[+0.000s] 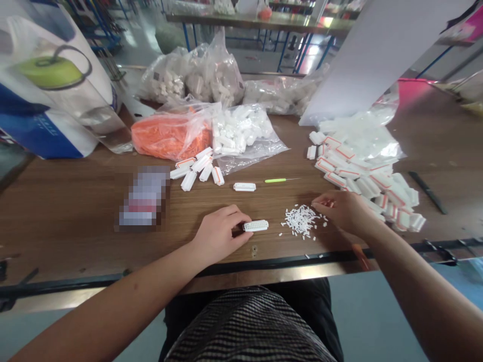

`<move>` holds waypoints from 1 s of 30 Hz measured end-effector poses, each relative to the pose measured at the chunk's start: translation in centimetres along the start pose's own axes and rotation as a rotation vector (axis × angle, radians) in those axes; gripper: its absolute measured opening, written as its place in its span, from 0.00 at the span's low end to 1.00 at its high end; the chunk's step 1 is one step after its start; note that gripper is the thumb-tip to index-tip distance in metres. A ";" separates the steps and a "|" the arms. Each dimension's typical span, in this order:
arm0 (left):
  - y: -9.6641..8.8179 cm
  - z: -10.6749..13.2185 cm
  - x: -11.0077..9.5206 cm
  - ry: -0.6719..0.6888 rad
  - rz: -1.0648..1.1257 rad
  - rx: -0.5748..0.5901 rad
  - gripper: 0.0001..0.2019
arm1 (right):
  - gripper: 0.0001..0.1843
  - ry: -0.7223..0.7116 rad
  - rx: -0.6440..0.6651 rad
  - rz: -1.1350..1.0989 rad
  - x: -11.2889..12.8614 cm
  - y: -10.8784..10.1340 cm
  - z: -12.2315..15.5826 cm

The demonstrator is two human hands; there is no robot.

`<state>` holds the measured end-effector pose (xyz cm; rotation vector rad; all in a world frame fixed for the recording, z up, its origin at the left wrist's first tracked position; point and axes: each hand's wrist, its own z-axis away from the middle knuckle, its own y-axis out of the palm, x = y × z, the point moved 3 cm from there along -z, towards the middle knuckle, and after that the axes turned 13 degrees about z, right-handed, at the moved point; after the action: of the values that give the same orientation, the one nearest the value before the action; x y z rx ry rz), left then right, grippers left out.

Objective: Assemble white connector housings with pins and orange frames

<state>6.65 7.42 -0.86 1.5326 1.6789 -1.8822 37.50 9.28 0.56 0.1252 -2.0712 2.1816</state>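
My left hand (221,232) rests on the wooden table (75,216) with its fingers closed round one end of a white plastic connector (256,225) that lies flat. My right hand (341,210) is curled at the right edge of a small heap of tiny white pins (301,220), fingertips pinched together over them; whether a pin is between them is too small to see. Another white connector (244,187) lies alone farther back, next to a thin tool with a green handle (281,180).
Several white connectors (198,170) lie by a bag of orange parts (169,134) and a bag of white parts (241,129). A large pile of white pieces with orange seals (362,173) sits at right. A dark tool (427,191) lies far right. A blue-and-white bag (49,85) stands left.
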 end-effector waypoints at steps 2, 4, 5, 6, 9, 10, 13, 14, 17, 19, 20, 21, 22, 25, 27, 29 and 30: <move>0.0 0.0 0.0 -0.013 0.007 0.008 0.06 | 0.08 0.077 0.027 -0.044 0.7 -0.4 0.1; 0.1 0.0 0.1 -0.024 0.009 0.010 0.06 | 0.08 0.060 0.003 -0.118 2.6 -0.9 0.6; 0.2 0.0 0.1 -0.031 0.004 0.008 0.06 | 0.09 0.001 -0.017 -0.173 4.0 -1.1 1.0; 0.2 0.0 0.2 -0.039 -0.005 0.007 0.06 | 0.09 -0.087 -0.041 -0.245 5.6 -1.3 1.4; 0.3 0.1 0.2 -0.052 -0.022 -0.006 0.07 | 0.09 -0.399 -0.009 -0.343 10.8 -0.9 2.8; 0.3 0.1 0.2 -0.053 -0.020 -0.008 0.07 | 0.09 -0.466 -0.014 -0.348 12.2 -0.6 3.1; 0.3 0.1 0.0 -0.058 -0.003 0.005 0.06 | 0.08 -0.557 -0.020 -0.287 14.4 0.6 3.2; 0.3 0.1 -0.1 -0.059 0.000 0.012 0.05 | 0.08 -0.565 -0.023 -0.263 14.7 0.9 3.1; 0.2 0.1 -0.1 -0.061 -0.005 0.021 0.04 | 0.08 -0.582 -0.041 -0.222 14.7 1.5 2.8; 0.3 0.1 -0.1 -0.061 -0.018 0.026 0.04 | 0.09 -0.595 -0.060 -0.215 14.6 1.6 2.8; 0.3 0.1 -0.1 -0.061 -0.026 0.029 0.04 | 0.09 -0.603 -0.070 -0.212 14.7 1.5 2.8; 0.3 0.1 -0.1 -0.059 -0.031 0.031 0.04 | 0.10 -0.611 -0.081 -0.205 14.7 1.5 2.8; 0.3 0.1 -0.1 -0.057 -0.035 0.030 0.04 | 0.10 -0.622 -0.093 -0.195 14.8 1.5 2.9; 0.4 0.1 0.0 -0.049 -0.030 0.022 0.04 | 0.12 -0.685 -0.133 -0.101 15.0 1.3 3.3; 0.4 0.1 0.0 -0.044 -0.028 0.013 0.04 | 0.13 -0.729 -0.156 -0.022 15.1 1.1 3.7; 0.4 0.1 0.0 -0.044 -0.028 0.009 0.05 | 0.13 -0.740 -0.186 0.006 15.0 0.9 4.0; 0.4 0.1 0.1 -0.044 -0.027 0.006 0.05 | 0.13 -0.735 -0.207 0.000 14.9 0.8 4.1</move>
<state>6.86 7.20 -1.22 1.4664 1.6850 -1.9221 22.51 5.73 2.27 1.0388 -2.6151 2.0921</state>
